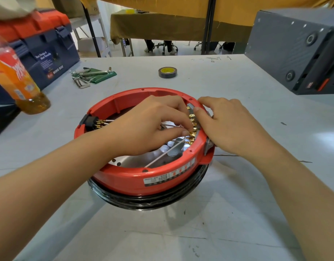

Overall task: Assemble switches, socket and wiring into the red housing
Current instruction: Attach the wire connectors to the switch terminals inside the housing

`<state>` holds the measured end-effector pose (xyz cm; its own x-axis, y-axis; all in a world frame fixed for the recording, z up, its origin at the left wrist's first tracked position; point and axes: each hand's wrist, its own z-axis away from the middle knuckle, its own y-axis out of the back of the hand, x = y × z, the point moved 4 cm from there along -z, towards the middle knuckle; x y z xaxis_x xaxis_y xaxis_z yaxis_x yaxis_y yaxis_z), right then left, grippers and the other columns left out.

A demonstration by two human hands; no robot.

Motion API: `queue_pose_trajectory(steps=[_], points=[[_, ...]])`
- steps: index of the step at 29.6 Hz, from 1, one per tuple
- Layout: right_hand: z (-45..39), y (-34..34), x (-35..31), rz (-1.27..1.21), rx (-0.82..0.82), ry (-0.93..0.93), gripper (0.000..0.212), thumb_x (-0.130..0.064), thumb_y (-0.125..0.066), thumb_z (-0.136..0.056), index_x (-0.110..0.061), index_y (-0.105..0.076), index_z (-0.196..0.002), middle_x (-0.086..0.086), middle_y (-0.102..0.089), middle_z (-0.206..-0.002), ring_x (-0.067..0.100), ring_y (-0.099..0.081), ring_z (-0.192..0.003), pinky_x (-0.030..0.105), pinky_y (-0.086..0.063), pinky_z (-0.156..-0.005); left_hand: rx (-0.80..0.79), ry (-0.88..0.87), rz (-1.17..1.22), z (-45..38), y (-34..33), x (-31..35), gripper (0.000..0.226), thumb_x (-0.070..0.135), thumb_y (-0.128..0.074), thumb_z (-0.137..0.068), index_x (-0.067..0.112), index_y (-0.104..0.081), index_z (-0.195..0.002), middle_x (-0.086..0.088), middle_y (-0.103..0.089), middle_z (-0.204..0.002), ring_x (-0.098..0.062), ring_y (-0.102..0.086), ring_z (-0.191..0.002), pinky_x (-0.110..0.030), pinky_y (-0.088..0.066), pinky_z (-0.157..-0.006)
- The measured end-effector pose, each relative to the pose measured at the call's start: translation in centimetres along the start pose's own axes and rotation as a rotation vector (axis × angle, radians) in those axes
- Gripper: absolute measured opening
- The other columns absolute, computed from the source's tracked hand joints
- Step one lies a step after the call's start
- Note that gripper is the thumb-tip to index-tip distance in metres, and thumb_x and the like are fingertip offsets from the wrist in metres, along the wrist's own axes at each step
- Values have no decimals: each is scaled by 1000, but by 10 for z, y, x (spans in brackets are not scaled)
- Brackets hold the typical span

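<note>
The round red housing sits on a black coil of cable in the middle of the table. A black socket with brass pins is set in its left wall. Brass switch terminals line the inside of the right wall, with white wires running across the metal floor. My left hand reaches inside, thumb and forefinger pinched on a terminal connector at the right wall. My right hand grips the right rim from outside, fingers pressing on the grey switch body there.
An orange drink bottle stands at the left in front of a blue and orange toolbox. Hex keys on a green pouch and a roll of tape lie behind the housing. A grey box stands at the right.
</note>
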<state>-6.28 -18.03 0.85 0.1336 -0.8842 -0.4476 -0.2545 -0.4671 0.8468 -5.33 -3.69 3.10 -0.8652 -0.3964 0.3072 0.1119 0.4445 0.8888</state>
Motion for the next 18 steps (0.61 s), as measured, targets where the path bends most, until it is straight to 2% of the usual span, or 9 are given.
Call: queue_pose_trajectory(steps=[3, 7, 10, 13, 15, 18], points=[[-2, 2, 5, -84, -45, -48, 41, -45, -41, -92, -15, -56, -115, 7, -64, -78, 30, -63, -80, 41, -51, -79, 73, 59, 35, 2, 5, -1, 11, 19, -64, -86, 16, -74, -89, 2, -61, -94, -6, -57, -86, -20, -44, -78], [-5, 3, 12, -86, -90, -107, 59, -56, -46, -87, -1, -61, -105, 15, -67, -74, 30, -63, -69, 45, -54, -71, 245, 235, 17, 3, 14, -14, 10, 19, -62, -88, 19, -72, -92, 2, -63, -92, -5, -57, -82, -14, -42, -73], [-7, 2, 16, -45, -103, -110, 66, -61, -44, -84, -1, -65, -97, 17, -69, -76, 28, -63, -70, 41, -54, -72, 201, 296, -53, 3, 9, -21, 13, 19, -62, -88, 19, -70, -97, 2, -65, -94, -8, -58, -84, -16, -42, -75], [-8, 2, 17, -21, -100, -112, 59, -64, -40, -84, -12, -66, -92, 4, -66, -80, 19, -58, -74, 30, -46, -67, 134, 312, -3, 3, 6, -21, 15, 22, -62, -88, 20, -72, -100, 7, -69, -97, -1, -59, -88, -10, -43, -78], [-8, 0, 18, -43, -128, -112, 52, -62, -41, -86, -16, -65, -88, 2, -65, -84, 17, -56, -75, 30, -44, -64, 120, 337, 52, 3, 7, -21, 16, 21, -64, -87, 21, -73, -100, 11, -70, -97, 2, -59, -90, -7, -42, -78], [-7, -3, 19, -164, -167, -147, 46, -58, -44, -87, -17, -64, -88, 2, -65, -85, 17, -59, -76, 38, -53, -72, 98, 373, 79, 4, 9, -19, 15, 21, -65, -86, 23, -73, -99, 10, -70, -98, 2, -59, -91, -11, -44, -81]])
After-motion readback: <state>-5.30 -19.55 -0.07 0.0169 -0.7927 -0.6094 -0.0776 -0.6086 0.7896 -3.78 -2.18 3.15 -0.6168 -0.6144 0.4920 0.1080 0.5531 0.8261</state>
